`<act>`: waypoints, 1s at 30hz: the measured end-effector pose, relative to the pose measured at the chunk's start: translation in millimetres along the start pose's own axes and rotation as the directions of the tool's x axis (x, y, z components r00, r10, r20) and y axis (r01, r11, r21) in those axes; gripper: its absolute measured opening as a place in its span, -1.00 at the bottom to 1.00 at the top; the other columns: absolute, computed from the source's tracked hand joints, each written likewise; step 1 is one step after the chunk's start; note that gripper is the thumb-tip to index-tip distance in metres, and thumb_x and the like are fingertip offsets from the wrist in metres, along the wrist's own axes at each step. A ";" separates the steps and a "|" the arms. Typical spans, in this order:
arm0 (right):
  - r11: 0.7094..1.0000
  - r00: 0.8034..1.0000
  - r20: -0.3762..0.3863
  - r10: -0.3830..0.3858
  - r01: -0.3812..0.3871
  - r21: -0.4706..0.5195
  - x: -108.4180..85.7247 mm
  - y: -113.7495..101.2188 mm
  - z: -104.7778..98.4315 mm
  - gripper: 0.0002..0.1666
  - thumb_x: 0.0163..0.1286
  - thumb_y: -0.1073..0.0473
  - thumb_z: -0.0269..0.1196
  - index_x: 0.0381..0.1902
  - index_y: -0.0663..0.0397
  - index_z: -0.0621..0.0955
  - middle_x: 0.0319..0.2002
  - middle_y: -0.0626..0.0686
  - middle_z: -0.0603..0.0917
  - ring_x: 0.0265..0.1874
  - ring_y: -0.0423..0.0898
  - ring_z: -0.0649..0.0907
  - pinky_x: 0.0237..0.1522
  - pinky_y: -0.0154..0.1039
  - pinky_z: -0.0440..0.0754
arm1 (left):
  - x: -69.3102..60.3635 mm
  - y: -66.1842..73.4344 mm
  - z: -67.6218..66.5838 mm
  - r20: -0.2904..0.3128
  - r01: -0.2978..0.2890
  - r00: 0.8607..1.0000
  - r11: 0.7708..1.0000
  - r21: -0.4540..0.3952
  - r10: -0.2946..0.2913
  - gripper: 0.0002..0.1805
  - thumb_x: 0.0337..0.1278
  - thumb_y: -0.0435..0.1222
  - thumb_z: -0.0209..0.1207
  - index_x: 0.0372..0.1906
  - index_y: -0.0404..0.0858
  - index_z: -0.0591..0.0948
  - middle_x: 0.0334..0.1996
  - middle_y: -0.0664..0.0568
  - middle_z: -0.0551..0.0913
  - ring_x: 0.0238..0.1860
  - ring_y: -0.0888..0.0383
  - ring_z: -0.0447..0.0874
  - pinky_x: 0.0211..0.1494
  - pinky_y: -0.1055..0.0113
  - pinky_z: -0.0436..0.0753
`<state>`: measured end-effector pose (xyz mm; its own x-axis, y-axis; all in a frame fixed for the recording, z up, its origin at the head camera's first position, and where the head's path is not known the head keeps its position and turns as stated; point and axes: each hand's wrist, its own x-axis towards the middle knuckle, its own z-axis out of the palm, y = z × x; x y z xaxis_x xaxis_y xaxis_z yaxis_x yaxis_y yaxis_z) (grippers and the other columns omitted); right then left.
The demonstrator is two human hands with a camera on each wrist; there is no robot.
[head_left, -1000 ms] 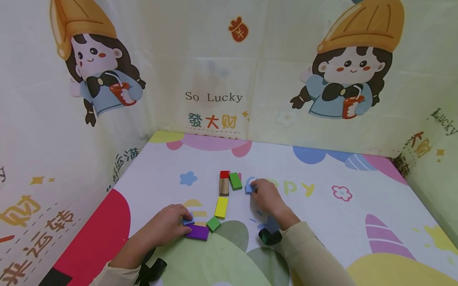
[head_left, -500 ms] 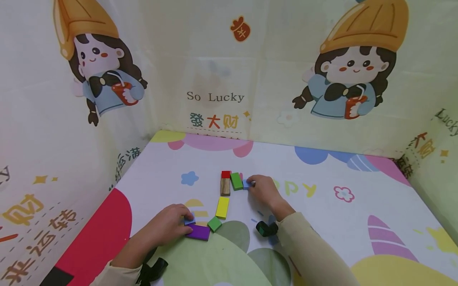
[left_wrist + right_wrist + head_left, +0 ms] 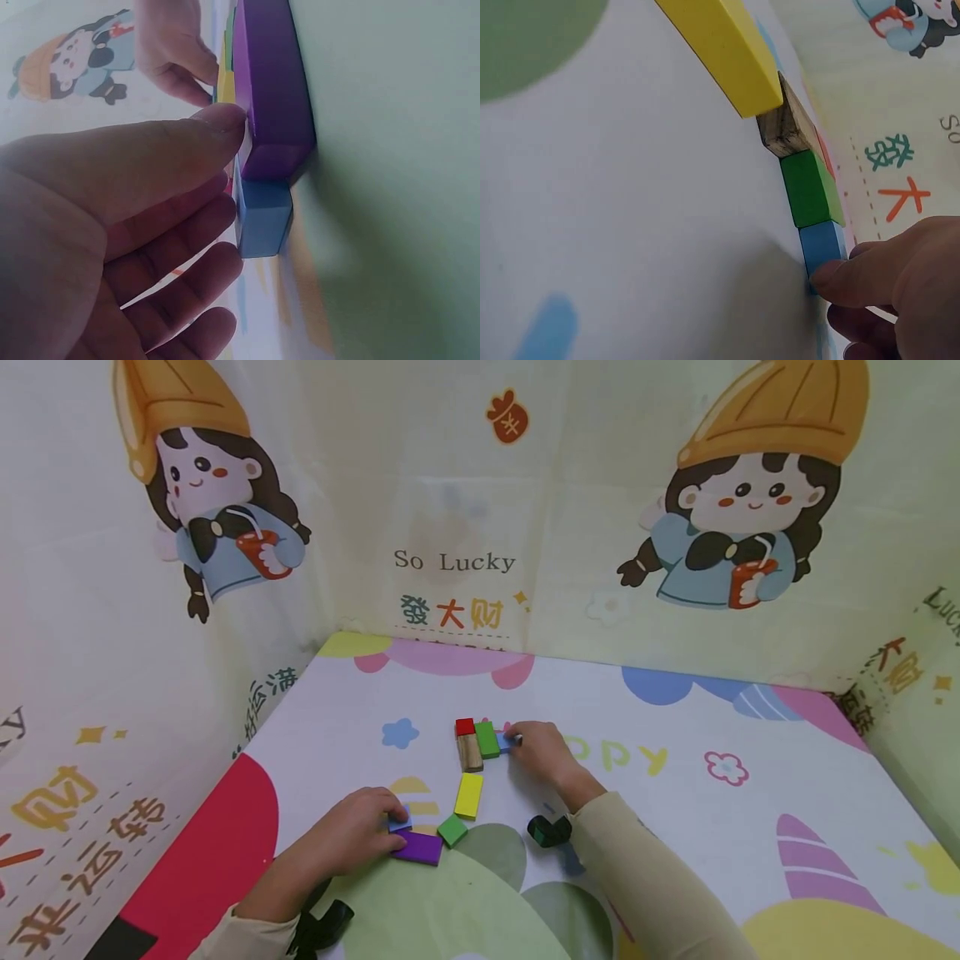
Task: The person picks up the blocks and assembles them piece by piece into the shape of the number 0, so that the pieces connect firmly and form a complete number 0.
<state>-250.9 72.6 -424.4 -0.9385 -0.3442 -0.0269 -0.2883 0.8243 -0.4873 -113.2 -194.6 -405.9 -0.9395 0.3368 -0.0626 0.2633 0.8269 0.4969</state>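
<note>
My right hand [image 3: 545, 752] pinches a small blue block [image 3: 822, 246] by its outer end, its other end against a green block [image 3: 808, 189]. Left of the green block are a wooden block [image 3: 470, 754], slightly slanted, and a red block [image 3: 465, 727] behind it. The thumb of my left hand [image 3: 351, 833] touches the side of a purple block [image 3: 277, 86], and its loosely bent fingers rest by another blue block [image 3: 265, 219], which adjoins the purple one.
A yellow block [image 3: 468, 796] lies between the wooden block and a small green block [image 3: 452, 831], which is turned cornerwise near the purple block. Printed cloth walls stand behind and beside the patterned tabletop [image 3: 660, 810].
My right hand has moved left with the blue block, which now meets the green block. The green block sits closer against the wooden one, which has turned slightly. My left hand has stayed in place.
</note>
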 end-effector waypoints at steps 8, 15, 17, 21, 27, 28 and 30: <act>0.998 0.998 0.022 -0.056 0.056 0.018 2.7 -16.1 8.3 -0.68 0.39 0.34 0.26 0.08 0.26 0.68 0.03 0.14 0.71 0.12 0.09 0.61 0.23 -0.02 0.52 | -0.5 1.3 0.1 -0.001 0.018 1.000 1.000 0.004 -0.018 -0.77 -0.09 -0.29 0.53 -0.30 -0.20 0.72 -0.27 0.18 0.64 -0.11 0.06 0.60 0.06 0.05 0.61; 0.995 0.994 0.061 -0.095 0.094 0.016 9.8 -29.8 18.1 -0.72 0.40 0.31 0.25 0.04 0.22 0.70 0.01 0.12 0.71 0.05 0.06 0.61 0.24 -0.03 0.51 | -1.1 2.2 0.5 0.004 0.063 0.998 0.998 0.000 -0.063 -0.78 -0.08 -0.32 0.52 -0.29 -0.20 0.72 -0.26 0.16 0.65 -0.07 0.04 0.60 0.12 0.03 0.59; 0.995 0.992 0.081 -0.099 0.098 0.012 12.2 -33.5 19.2 -0.71 0.39 0.30 0.26 0.04 0.20 0.70 0.00 0.12 0.71 0.04 0.05 0.62 0.23 -0.04 0.51 | -0.7 2.6 0.3 0.007 0.062 0.998 0.998 -0.004 -0.062 -0.78 -0.08 -0.32 0.52 -0.29 -0.20 0.72 -0.25 0.15 0.65 -0.07 0.04 0.60 0.12 0.03 0.59; 0.996 0.988 0.122 -0.092 0.093 0.002 15.8 -39.2 19.7 -0.69 0.40 0.28 0.27 0.08 0.16 0.69 0.00 0.10 0.70 0.04 0.03 0.60 0.20 -0.07 0.54 | 0.5 3.6 -0.2 0.018 0.068 0.998 0.998 -0.017 -0.068 -0.78 -0.08 -0.32 0.52 -0.28 -0.20 0.72 -0.25 0.16 0.65 -0.07 0.04 0.60 0.11 0.02 0.60; 0.996 0.985 0.149 -0.090 0.091 -0.001 17.9 -43.6 16.9 -0.69 0.39 0.27 0.29 0.08 0.14 0.69 -0.03 0.08 0.70 -0.01 0.00 0.59 0.15 -0.13 0.57 | 1.6 4.0 -0.7 0.028 0.088 0.996 0.996 -0.018 -0.087 -0.77 -0.08 -0.30 0.52 -0.28 -0.18 0.73 -0.25 0.17 0.65 -0.06 0.05 0.59 0.12 0.03 0.59; 0.996 0.984 0.151 -0.091 0.091 0.003 18.3 -43.8 16.7 -0.68 0.39 0.27 0.29 0.08 0.14 0.70 -0.03 0.08 0.70 -0.02 0.00 0.59 0.14 -0.13 0.58 | 1.6 3.9 -0.8 0.028 0.092 0.995 0.996 -0.016 -0.091 -0.77 -0.08 -0.30 0.53 -0.28 -0.18 0.73 -0.25 0.17 0.64 -0.06 0.05 0.59 0.12 0.03 0.59; 0.996 0.983 0.158 -0.091 0.090 0.014 19.0 -43.8 16.8 -0.68 0.39 0.27 0.30 0.10 0.13 0.69 -0.03 0.08 0.69 -0.03 -0.01 0.58 0.13 -0.15 0.58 | 1.8 3.9 -0.8 0.028 0.099 0.995 0.995 -0.012 -0.099 -0.77 -0.08 -0.30 0.53 -0.28 -0.17 0.73 -0.25 0.17 0.64 -0.06 0.05 0.59 0.13 0.04 0.59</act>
<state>-252.9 22.4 -418.3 -0.8666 -0.4843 -0.1201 -0.3687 0.7838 -0.4997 -114.0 -191.1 -403.3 -0.9545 0.2658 -0.1355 0.1661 0.8507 0.4988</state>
